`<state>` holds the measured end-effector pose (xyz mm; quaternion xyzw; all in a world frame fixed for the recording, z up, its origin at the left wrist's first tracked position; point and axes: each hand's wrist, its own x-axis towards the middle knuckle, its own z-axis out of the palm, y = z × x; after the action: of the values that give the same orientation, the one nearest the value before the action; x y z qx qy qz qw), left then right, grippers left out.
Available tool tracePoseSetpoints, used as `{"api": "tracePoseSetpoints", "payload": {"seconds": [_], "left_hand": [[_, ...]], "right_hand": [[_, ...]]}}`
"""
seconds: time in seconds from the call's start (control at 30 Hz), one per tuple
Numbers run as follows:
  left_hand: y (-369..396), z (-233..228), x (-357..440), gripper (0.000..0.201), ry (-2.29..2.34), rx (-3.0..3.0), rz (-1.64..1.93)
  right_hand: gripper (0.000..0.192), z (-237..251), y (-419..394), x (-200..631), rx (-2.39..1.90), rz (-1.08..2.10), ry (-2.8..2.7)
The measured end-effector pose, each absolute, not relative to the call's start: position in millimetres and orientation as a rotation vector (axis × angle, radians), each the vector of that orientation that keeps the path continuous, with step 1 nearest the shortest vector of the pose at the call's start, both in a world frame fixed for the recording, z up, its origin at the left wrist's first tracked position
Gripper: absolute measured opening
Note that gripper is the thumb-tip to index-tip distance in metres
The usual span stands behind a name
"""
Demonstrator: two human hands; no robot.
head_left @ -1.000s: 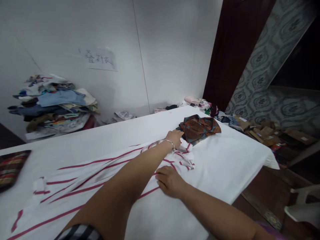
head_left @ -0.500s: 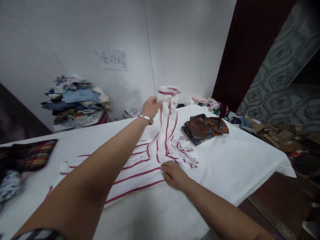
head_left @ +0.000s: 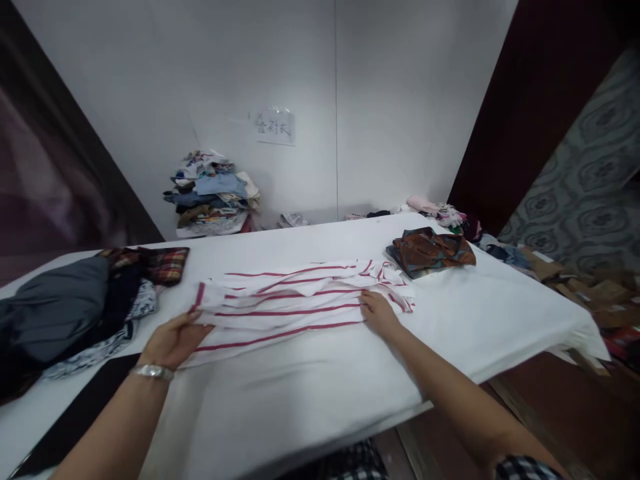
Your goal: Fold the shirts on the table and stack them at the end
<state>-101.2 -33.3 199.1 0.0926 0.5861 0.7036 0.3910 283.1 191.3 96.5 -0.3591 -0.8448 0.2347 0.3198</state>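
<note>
A white shirt with red stripes (head_left: 300, 303) lies lengthwise across the white-covered table (head_left: 320, 387), its bunched collar end toward the right. At its left end my left hand (head_left: 173, 337), with a silver bracelet at the wrist, pinches a sleeve by its red-edged cuff, slightly above the cloth. The sleeve stretches along the shirt's body. My right hand (head_left: 380, 313) rests on the shirt near the collar end, fingers closed down on the fabric; the fingertips are partly hidden.
Folded brown patterned clothing (head_left: 433, 250) lies at the back right. A heap of dark garments (head_left: 65, 313) covers the left side, beside a black flat board (head_left: 85, 407). Behind the table stands a tall clothes pile (head_left: 215, 193); cardboard boxes (head_left: 590, 297) are at right.
My left hand has swung from raised at the back down to the left, carrying the sleeve along the shirt. My right hand stays near the collar end. The view has turned left.
</note>
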Motion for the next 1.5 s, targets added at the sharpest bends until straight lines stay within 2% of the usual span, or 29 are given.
{"api": "tracePoseSetpoints", "payload": {"seconds": [0.1, 0.17, 0.23, 0.33, 0.43, 0.5, 0.6, 0.67, 0.83, 0.93, 1.07, 1.2, 1.3, 1.4, 1.5], "left_hand": [[-51.3, 187.4, -115.1, 0.022, 1.474, 0.326, 1.723], [-52.3, 189.6, -122.2, 0.024, 1.627, 0.502, 1.600], [-49.5, 195.3, -124.1, 0.030, 1.856, 0.761, 1.377], [-46.5, 198.9, -109.6, 0.052, 2.132, 1.154, 0.989], [-48.9, 189.1, -75.3, 0.064, 2.328, 1.480, 0.629], [-51.9, 178.4, -51.0, 0.061, 2.422, 1.637, 0.389], [-55.3, 166.7, -28.9, 0.044, 2.535, 1.702, 0.152], [-57.0, 164.7, -26.5, 0.032, 2.557, 1.711, 0.068], [-58.5, 176.3, -44.5, 0.035, 2.538, 1.708, 0.009], [-49.1, 199.9, -60.7, 0.038, 2.551, 1.679, 0.046], [-21.1, 252.9, -82.1, 0.041, 2.717, 1.784, 0.152], [-7.7, 280.9, -102.9, 0.041, 2.802, 2.161, 0.504], [-23.5, 250.9, -116.8, 0.038, 2.678, 2.256, 0.563], [-51.2, 194.6, -124.8, 0.038, 2.481, 2.209, 0.398], [-72.3, 153.3, -125.9, 0.040, 2.370, 2.147, 0.305]], "right_hand": [[0.032, 101.6, 194.2, 282.6, -0.972, 0.726, -2.161], [0.033, 106.4, 196.5, 282.6, -1.011, 0.753, -2.126], [0.031, 111.6, 197.9, 282.9, -1.068, 0.782, -2.069], [0.028, 118.3, 196.0, 283.7, -1.136, 0.826, -1.989], [0.038, 122.3, 191.4, 285.8, -1.164, 0.854, -1.941], [0.049, 123.9, 190.5, 288.2, -1.205, 0.867, -1.921], [0.069, 126.1, 195.3, 292.4, -1.359, 0.938, -1.897], [0.070, 127.4, 200.5, 294.3, -1.450, 1.047, -1.825], [0.030, 133.2, 206.8, 294.8, -1.463, 1.227, -1.639], [0.017, 143.4, 208.0, 295.6, -1.408, 1.301, -1.540], [0.020, 162.1, 213.1, 298.2, -1.313, 1.327, -1.407], [0.034, 168.0, 212.3, 301.7, -1.017, 1.392, -1.196], [0.031, 158.2, 203.3, 306.5, -0.970, 1.503, -1.147], [0.022, 145.2, 192.4, 313.1, -1.177, 1.642, -1.248], [0.022, 138.6, 186.8, 319.5, -1.311, 1.744, -1.322]]}}
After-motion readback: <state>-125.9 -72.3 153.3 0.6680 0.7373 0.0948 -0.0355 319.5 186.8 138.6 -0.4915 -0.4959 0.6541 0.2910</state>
